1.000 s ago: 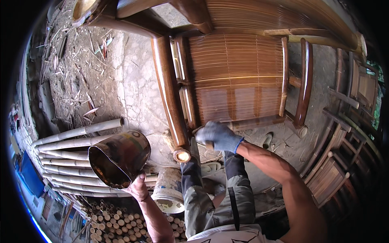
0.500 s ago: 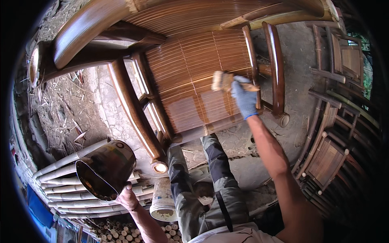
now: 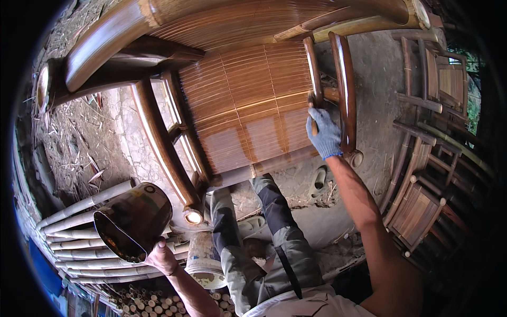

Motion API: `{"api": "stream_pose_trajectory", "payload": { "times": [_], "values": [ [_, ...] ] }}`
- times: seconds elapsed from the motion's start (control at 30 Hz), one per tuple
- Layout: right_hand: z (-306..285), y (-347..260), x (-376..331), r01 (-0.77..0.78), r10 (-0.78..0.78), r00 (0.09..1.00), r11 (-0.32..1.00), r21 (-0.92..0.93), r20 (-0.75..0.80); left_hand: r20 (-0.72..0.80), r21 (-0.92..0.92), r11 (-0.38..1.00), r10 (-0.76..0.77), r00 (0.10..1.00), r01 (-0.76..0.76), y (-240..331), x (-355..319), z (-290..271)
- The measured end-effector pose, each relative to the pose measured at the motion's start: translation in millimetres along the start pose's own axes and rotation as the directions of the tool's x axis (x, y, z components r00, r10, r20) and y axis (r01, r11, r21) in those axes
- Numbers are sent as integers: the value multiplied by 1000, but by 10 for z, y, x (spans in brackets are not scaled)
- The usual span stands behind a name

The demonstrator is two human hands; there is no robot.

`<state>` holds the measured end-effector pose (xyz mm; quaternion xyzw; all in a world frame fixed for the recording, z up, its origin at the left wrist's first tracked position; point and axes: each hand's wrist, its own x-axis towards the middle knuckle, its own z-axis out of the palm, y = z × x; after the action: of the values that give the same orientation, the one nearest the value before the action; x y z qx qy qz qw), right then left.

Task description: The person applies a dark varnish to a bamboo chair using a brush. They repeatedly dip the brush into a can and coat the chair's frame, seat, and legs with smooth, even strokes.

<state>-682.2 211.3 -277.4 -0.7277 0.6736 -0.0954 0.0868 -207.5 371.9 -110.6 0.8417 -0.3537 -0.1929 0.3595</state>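
Note:
Before me stands a glossy brown bamboo chair, its slatted seat (image 3: 248,113) partly darkened with a wet coat; paler, matte patches show toward the near edge. My right hand (image 3: 324,135), in a blue-grey knit glove, is closed around the wooden handle of a paintbrush (image 3: 311,99). The bristles are at the seat's right edge, by the inner side post (image 3: 312,68). At lower left my bare left hand (image 3: 162,258) grips the rim of a tilted bucket (image 3: 141,211), stained dark inside. What is in the bucket is mostly shadowed.
Bamboo poles (image 3: 90,253) lie stacked under the bucket, with cut pole ends below. A white pail (image 3: 203,261) stands beside my left leg. More bamboo chairs (image 3: 417,211) crowd the right side. A sandal (image 3: 318,181) lies on the floor.
My right hand with the brush has moved right, from over the seat slats to the seat's right edge. The bristles now point away from me. The left hand still holds the bucket.

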Motion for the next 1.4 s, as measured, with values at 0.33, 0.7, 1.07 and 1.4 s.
{"api": "stream_pose_trajectory", "payload": {
  "times": [0.33,0.7,1.07,1.4],
  "values": [
    [689,-2069,-251,193,-130,976,888,417,-175,21,2,1000,-21,1000,20,-262,-60,-380],
    [891,-1693,-292,-419,395,855,141,897,337,131,-122,990,-62,989,78,-567,-161,-547],
    [-1399,-586,73,-387,578,796,254,887,182,456,-581,800,166,874,151,14,-352,588],
    [-2476,-1566,-408,88,-111,994,764,639,-4,488,-370,848,525,697,-380,742,-488,1612]
  ]
}}
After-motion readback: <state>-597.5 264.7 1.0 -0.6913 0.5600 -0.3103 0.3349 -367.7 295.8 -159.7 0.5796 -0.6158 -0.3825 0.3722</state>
